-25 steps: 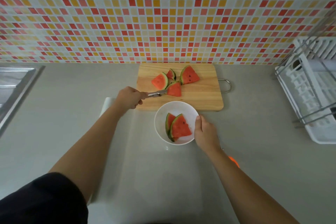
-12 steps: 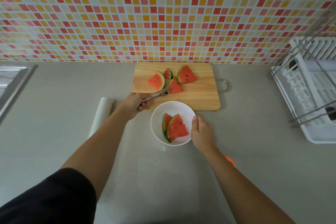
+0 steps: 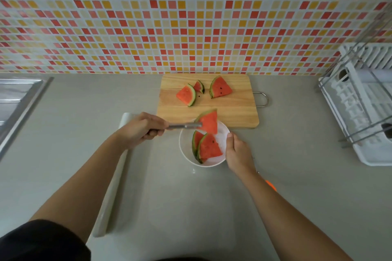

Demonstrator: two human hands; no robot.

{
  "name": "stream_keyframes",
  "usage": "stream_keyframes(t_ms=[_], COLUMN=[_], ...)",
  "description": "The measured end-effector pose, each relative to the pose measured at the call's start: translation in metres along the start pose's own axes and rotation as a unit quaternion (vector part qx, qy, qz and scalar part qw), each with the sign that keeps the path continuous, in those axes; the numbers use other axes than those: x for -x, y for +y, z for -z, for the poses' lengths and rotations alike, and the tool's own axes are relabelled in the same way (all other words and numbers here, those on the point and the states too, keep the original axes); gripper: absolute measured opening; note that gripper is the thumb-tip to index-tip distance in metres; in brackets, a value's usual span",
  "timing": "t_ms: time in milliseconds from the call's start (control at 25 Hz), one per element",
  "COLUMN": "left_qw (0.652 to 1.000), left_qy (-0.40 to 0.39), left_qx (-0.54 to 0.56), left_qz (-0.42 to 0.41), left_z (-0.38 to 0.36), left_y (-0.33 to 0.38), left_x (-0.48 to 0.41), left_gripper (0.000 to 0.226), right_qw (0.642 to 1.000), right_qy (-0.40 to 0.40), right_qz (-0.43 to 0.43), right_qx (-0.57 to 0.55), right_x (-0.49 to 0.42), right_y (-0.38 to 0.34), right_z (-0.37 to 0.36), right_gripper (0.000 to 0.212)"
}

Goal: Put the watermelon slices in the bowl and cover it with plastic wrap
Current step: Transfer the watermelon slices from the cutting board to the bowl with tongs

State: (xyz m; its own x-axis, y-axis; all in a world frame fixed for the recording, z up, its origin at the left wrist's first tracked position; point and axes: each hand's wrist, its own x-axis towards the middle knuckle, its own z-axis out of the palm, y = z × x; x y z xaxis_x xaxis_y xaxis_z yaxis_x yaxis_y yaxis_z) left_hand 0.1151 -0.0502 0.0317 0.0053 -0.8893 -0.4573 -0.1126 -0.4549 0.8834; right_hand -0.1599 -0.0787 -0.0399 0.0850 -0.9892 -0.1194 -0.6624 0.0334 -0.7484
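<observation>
My left hand (image 3: 142,128) grips metal tongs (image 3: 184,126) that pinch a watermelon slice (image 3: 209,121) held over the far rim of the white bowl (image 3: 185,150). Two slices (image 3: 206,147) lie in the bowl. My right hand (image 3: 238,153) holds the bowl's right rim. Three more slices rest on the wooden cutting board (image 3: 233,112): a left one (image 3: 186,95), a small one (image 3: 199,86) and a right one (image 3: 220,90). A roll of plastic wrap (image 3: 112,186) lies on the counter under my left forearm.
A steel sink (image 3: 14,99) sits at the far left. A white dish rack (image 3: 364,108) stands at the right edge. An orange object (image 3: 271,185) peeks out beside my right forearm. The tiled wall runs behind the board.
My left hand lifted one slice off the board with the tongs and carried it toward me, over the bowl. My right hand stayed on the bowl's rim.
</observation>
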Motion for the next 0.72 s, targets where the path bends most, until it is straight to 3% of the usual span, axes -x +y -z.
stream_keyframes(t_ms=[120, 240, 320, 480, 600, 720], left_qw=[0.991, 0.952, 0.935, 0.954, 0.943, 0.941], left_qy=[-0.029, 0.008, 0.034, 0.146, 0.267, 0.297], left_qx=[-0.129, -0.306, -0.353, -0.261, -0.197, -0.155], left_qz=[0.018, 0.007, -0.002, -0.006, 0.015, 0.052], left_z=[-0.020, -0.027, -0.012, 0.023, 0.024, 0.025], left_y=[-0.003, 0.007, 0.024, 0.043, 0.031, 0.012], left_x=[0.023, 0.024, 0.022, 0.005, -0.027, -0.052], left_gripper=[0.040, 0.041, 0.039, 0.032, 0.034, 0.033], right_qw=[1.000, 1.000, 1.000, 1.000, 0.999, 0.999], right_qy=[0.016, 0.012, 0.008, 0.016, 0.020, 0.019], right_qz=[-0.007, -0.004, -0.002, 0.017, 0.020, 0.028], right_qx=[-0.007, 0.005, 0.007, 0.014, 0.030, 0.035], right_x=[0.001, 0.000, -0.001, -0.002, -0.005, -0.007], right_y=[0.001, 0.001, 0.002, 0.004, 0.006, 0.007], right_z=[-0.001, 0.000, 0.001, -0.001, -0.002, -0.002], right_gripper=[0.036, 0.038, 0.041, 0.039, 0.038, 0.036])
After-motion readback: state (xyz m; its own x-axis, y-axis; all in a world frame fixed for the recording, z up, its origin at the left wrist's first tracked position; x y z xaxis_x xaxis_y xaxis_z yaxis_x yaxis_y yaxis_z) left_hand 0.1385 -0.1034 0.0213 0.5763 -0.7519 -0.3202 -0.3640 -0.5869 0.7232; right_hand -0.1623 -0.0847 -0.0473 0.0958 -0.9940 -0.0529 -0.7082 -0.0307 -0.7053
